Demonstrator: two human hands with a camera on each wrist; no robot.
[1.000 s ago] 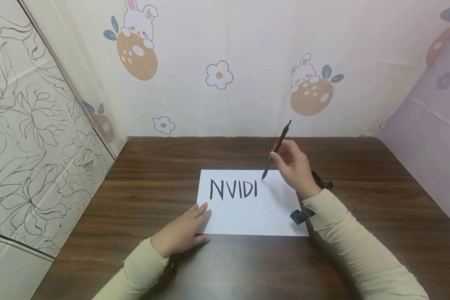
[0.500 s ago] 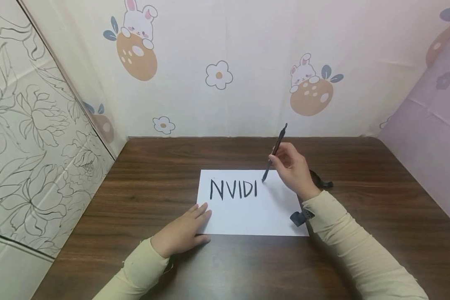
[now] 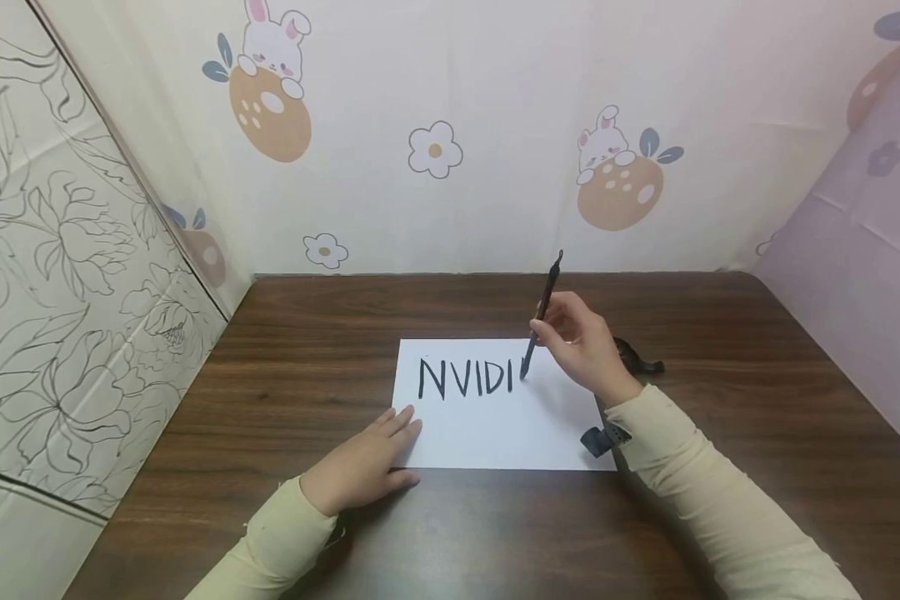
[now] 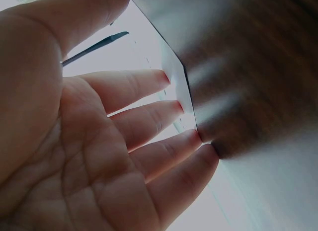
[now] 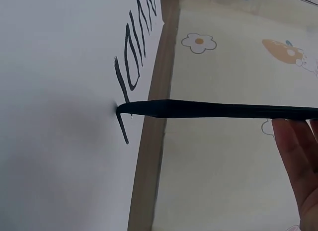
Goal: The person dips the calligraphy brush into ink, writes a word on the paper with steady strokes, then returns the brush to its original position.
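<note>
A white sheet of paper point(image 3: 495, 437) lies on the brown table, bearing the black letters "NVIDI" point(image 3: 465, 378) and a fresh slanted stroke to their right. My right hand point(image 3: 581, 346) pinches a dark writing brush point(image 3: 546, 296) partway up its handle, its looped end pointing up. In the right wrist view the bent brush tip point(image 5: 120, 110) touches the paper at the end of that stroke. Across the sheet, my left hand point(image 3: 360, 467) rests at the lower left corner with fingers extended; its fingers point(image 4: 149, 121) reach over the paper edge in the left wrist view.
A small black object point(image 3: 641, 358), partly hidden by my right hand, lies on the table point(image 3: 300, 350) beyond the paper's right side. A black wrist device point(image 3: 600, 440) hangs at my right cuff. Patterned cloth walls point(image 3: 495, 83) stand behind and at both sides.
My right hand has come slightly down and left. The brush tip has moved down over the paper, leaving a short black stroke right of the last "I". The left hand stays put.
</note>
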